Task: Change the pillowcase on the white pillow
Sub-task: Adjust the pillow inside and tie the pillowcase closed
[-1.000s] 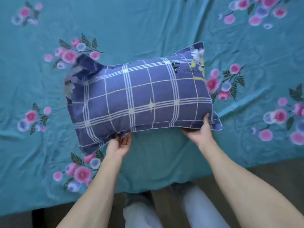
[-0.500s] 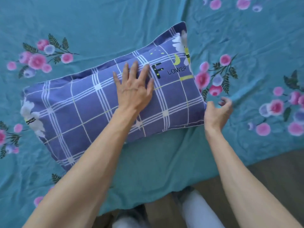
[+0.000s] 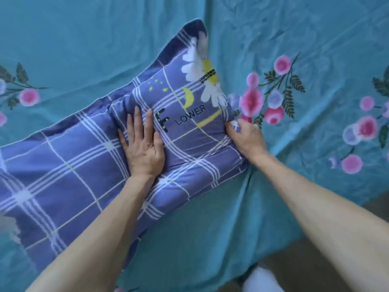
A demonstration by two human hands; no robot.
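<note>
A pillow in a purple checked pillowcase (image 3: 69, 171) with a white daisy, a yellow moon and the word FLOWER lies slantwise on the bed. None of the white pillow inside shows. My left hand (image 3: 143, 148) presses flat on the case with straight fingers, just left of the letter F, denting it. My right hand (image 3: 246, 138) grips the case's right edge below the daisy, fingers curled into the fabric.
The teal bed sheet (image 3: 105, 39) with pink and lilac flower prints covers the bed. Its near edge hangs over at the bottom right, where brown floor (image 3: 299, 268) and my light trouser leg (image 3: 261, 281) show.
My left hand stays pressed on the case. My right hand went from hovering open beside the pillow to gripping its right edge. The view has moved closer.
</note>
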